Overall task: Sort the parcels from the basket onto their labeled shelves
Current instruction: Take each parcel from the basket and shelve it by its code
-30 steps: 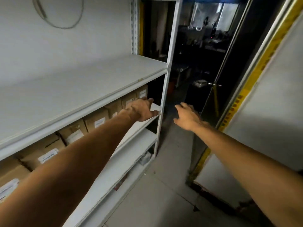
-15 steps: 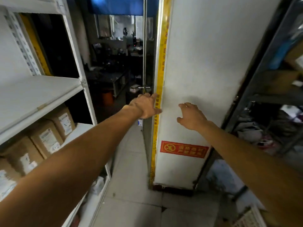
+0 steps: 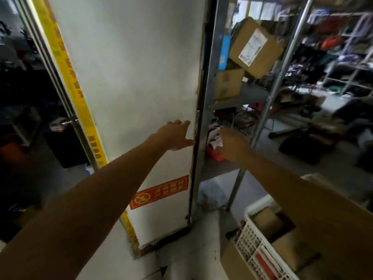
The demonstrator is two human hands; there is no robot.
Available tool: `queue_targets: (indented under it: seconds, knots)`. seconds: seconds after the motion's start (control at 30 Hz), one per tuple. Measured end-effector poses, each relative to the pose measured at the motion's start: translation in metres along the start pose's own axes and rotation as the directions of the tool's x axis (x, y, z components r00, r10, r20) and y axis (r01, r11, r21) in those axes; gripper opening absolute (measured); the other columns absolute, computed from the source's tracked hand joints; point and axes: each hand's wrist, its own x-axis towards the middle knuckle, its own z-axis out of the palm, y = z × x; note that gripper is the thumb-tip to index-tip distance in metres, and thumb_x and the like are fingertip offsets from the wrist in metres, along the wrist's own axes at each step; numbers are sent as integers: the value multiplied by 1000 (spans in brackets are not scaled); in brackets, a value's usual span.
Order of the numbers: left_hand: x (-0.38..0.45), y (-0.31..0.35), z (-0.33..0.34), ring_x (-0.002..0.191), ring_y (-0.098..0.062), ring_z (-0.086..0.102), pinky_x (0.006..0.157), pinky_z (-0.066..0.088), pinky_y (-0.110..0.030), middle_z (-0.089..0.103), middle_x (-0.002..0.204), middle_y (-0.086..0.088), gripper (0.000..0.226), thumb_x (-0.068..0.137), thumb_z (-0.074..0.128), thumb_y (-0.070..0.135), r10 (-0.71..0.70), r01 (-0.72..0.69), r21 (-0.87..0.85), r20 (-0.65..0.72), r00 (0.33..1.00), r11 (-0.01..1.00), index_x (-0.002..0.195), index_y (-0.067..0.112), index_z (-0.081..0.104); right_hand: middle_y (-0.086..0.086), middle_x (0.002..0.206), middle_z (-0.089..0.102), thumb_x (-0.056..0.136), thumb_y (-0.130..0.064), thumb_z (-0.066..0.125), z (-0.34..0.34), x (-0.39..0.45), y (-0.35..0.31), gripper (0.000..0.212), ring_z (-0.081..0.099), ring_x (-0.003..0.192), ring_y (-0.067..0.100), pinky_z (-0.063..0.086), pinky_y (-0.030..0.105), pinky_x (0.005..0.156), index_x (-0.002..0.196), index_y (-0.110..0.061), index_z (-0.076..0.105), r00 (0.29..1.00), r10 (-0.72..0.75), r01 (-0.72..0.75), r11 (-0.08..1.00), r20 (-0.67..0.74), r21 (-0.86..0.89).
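Low at the right edge of the head view, the white lattice basket stands on the floor with several brown parcels lying inside it. That is where the task's goods are, and neither hand is near them. Both arms stretch forward at about chest height. The left hand is spread, fingers loose, in front of the white pillar, near its right edge; whether it touches the surface I cannot tell. The right hand is blurred and seen from the back; it looks relaxed and seems to grasp nothing, floating in front of the grey metal rack, where cardboard boxes sit tilted on an upper level and a red tray lies lower down.

As I judge it, the step in hand is the return to the basket for a fresh parcel, with both hands free. To do it well, the person should bring the gaze down and to the right until the basket is centred, then lower the right arm first, since it already passes above the basket's rim. Choose a top parcel rather than one wedged beneath, take it by two opposite faces, and turn its label upward before lifting, so the shelf can be read at once. The rack post and pillar corner stand close; keep elbows in while turning.
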Motion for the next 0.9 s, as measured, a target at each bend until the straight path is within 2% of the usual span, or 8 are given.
queue_targets:
  seconds: [0.1,0.2,0.27,0.37,0.5,0.7,0.8,0.9]
  knots:
    - [43,20,2,124,-35,52,101,47,-44,48,142,-14,82,82,64,63,162,-161,-36,33,986,986,147,22,36,8,136,58,81,-44,59,1,9,42,56,55,125,30,46,44,104,134,-26,57,990,136,-137,990,-45,-35]
    - [77,47,15,125,-31,53,106,40,-36,54,139,-12,85,77,54,70,356,-351,-117,27,934,929,142,16,45,15,142,52,87,-36,65,5,-2,70,62,49,131,34,44,45,107,145,-20,48,947,314,-319,944,-59,-84]
    - [94,68,30,132,-31,46,113,33,-40,49,143,-14,81,83,52,66,443,-435,-137,33,896,890,143,13,44,16,147,46,91,-35,65,10,-18,85,65,43,136,34,37,43,112,149,-16,40,907,419,-421,904,-40,-74]
    - [116,98,66,143,-33,30,118,24,-43,35,154,-17,77,90,62,48,504,-499,-74,89,859,863,151,12,32,15,153,38,96,-37,60,23,-44,120,70,36,140,33,29,39,114,153,-11,30,824,566,-565,824,31,-33]
    - [142,149,112,133,-36,45,109,39,-47,45,146,-16,89,83,62,63,558,-553,-92,226,799,828,151,16,29,19,147,43,94,-29,61,36,-83,163,63,43,134,38,37,44,109,149,-10,37,677,735,-736,674,49,61]
    - [162,239,151,141,-35,36,111,34,-45,29,158,-14,88,91,56,58,636,-658,-70,348,688,750,157,17,15,17,144,48,94,-24,60,45,-114,236,52,46,131,37,38,43,107,143,-11,47,554,829,-830,543,77,129]
    - [179,292,160,137,-35,39,109,37,-44,34,155,-14,89,90,59,59,670,-687,-110,374,641,718,156,16,18,19,144,48,97,-23,58,35,-124,276,50,45,132,37,37,42,107,143,-7,47,532,845,-842,520,55,146]
    - [195,343,162,134,-32,42,108,38,-41,38,152,-13,82,91,58,58,707,-718,-131,360,609,684,154,16,25,19,149,42,95,-30,60,24,-130,320,61,41,136,37,35,43,110,148,-8,40,486,874,-864,475,28,167]
